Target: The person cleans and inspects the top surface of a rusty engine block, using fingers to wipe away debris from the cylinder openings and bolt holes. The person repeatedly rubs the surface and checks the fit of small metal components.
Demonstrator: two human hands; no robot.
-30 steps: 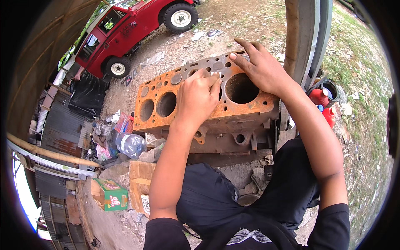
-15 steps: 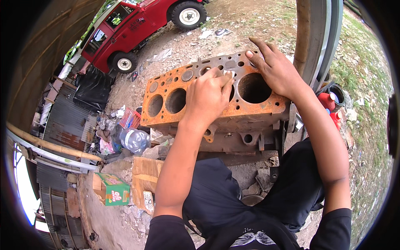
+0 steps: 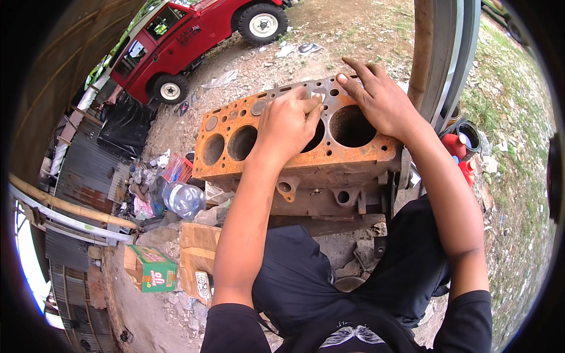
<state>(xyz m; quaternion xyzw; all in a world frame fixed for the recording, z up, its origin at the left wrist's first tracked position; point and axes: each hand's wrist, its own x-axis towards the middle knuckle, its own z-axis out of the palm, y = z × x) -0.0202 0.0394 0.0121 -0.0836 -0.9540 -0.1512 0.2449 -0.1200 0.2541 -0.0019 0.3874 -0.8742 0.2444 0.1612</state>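
Observation:
A rusty engine block (image 3: 271, 165) stands in front of me with its flat, orange-brown top face up. Several round cylinder bores open through that face, and my left wrist and fingers partly cover a middle one. On the greyer patch behind this bore, my left hand (image 3: 288, 125) presses down with its fingers bunched. A small pale bit shows at its fingertips, too little to name. My right hand (image 3: 382, 100) lies over the far right corner of the block, beside the rightmost bore (image 3: 352, 126), with fingers spread and nothing seen in them.
Right of the block are a post (image 3: 436, 59), red bottles (image 3: 454, 144) and a dark bucket (image 3: 471, 138). At left lie a clear plastic jug (image 3: 183, 199), a green carton (image 3: 154, 269) and brown cardboard (image 3: 199, 250). A red vehicle (image 3: 194, 41) is parked beyond.
The whole view has shifted slightly, so the block appears a little further left. My left hand remains on nearly the same part of the top face; my right hand keeps its place.

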